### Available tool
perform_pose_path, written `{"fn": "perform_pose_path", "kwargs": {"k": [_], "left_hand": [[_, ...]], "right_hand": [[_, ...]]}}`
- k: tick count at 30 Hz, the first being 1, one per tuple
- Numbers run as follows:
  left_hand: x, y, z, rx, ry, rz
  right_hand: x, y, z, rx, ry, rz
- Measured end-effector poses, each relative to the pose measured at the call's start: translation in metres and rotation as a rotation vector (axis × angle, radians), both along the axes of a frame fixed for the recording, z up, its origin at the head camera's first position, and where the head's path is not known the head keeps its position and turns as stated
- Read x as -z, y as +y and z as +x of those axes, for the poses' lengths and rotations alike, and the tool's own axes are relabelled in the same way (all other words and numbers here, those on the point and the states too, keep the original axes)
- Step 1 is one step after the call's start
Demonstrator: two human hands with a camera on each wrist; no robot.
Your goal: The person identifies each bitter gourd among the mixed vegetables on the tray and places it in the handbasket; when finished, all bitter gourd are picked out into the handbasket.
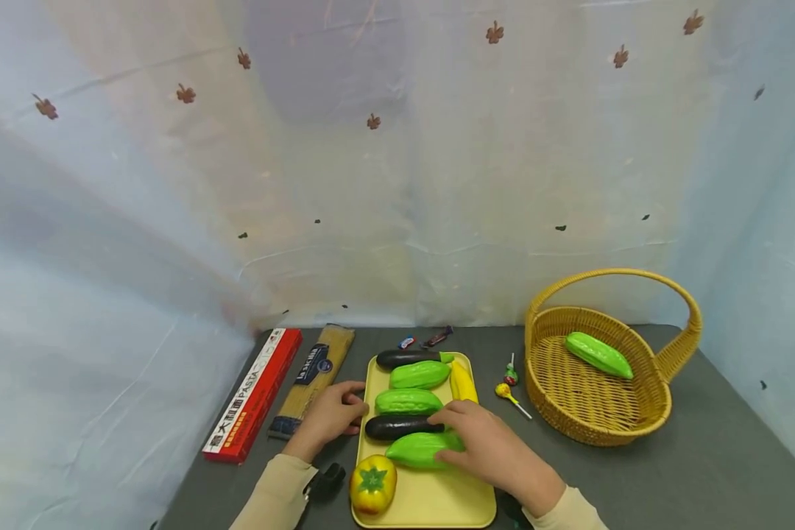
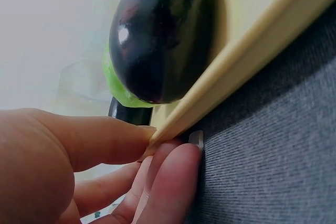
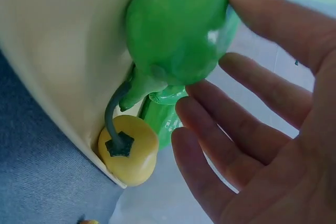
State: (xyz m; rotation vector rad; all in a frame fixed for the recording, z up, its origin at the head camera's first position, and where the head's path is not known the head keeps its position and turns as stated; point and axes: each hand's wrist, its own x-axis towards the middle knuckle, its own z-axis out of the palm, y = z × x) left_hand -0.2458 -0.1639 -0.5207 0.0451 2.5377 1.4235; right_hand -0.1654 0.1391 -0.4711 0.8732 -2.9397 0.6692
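Note:
My left hand (image 1: 331, 414) is at the left side of a pale yellow tray (image 1: 447, 504). In the left wrist view, its thumb and fingers pinch the tray's rim (image 2: 231, 69), close to a dark eggplant (image 2: 163, 35). My right hand (image 1: 486, 445) reaches over the tray's right side, fingers extended and spread. It is at the nearest green vegetable (image 1: 419, 450) and the lower eggplant (image 1: 397, 428). The right wrist view has the thumb at the surface of a smooth green vegetable (image 3: 178, 24); firm contact is unclear.
Also on the tray are a bumpy bitter melon (image 1: 407, 402), another green vegetable (image 1: 419, 375), an upper eggplant (image 1: 407, 359), a banana (image 1: 461, 381) and a yellow persimmon-like fruit (image 1: 374, 486). Pasta packs (image 1: 255, 394) lie left. Right are lollipops (image 1: 506, 390) and a wicker basket (image 1: 570, 430) holding a green vegetable (image 1: 598, 355).

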Motion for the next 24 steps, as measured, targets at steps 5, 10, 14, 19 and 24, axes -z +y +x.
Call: {"fn": "perform_pose_path", "kwargs": {"k": [5,10,14,19,24], "left_hand": [[0.0010,-0.0007,-0.0011,0.010,-0.001,0.007],[0.0021,-0.0026,-0.0016,0.009,-0.005,0.010],[0.0027,-0.0023,-0.0027,0.013,-0.009,0.010],[0.0026,-0.0018,-0.0024,0.009,-0.012,0.008],[0.0012,-0.0019,-0.0014,0.007,-0.006,0.011]], "right_hand": [[0.0002,0.0007,0.0007,-0.006,-0.016,-0.005],[0.0010,-0.0020,0.0030,-0.026,-0.033,-0.020],[0.0012,-0.0035,0.0049,-0.032,-0.040,-0.004],[0.0013,-0.0050,0.0052,-0.034,-0.045,0.008],[0.0026,-0.0058,0.0048,-0.037,-0.046,0.016]]}}
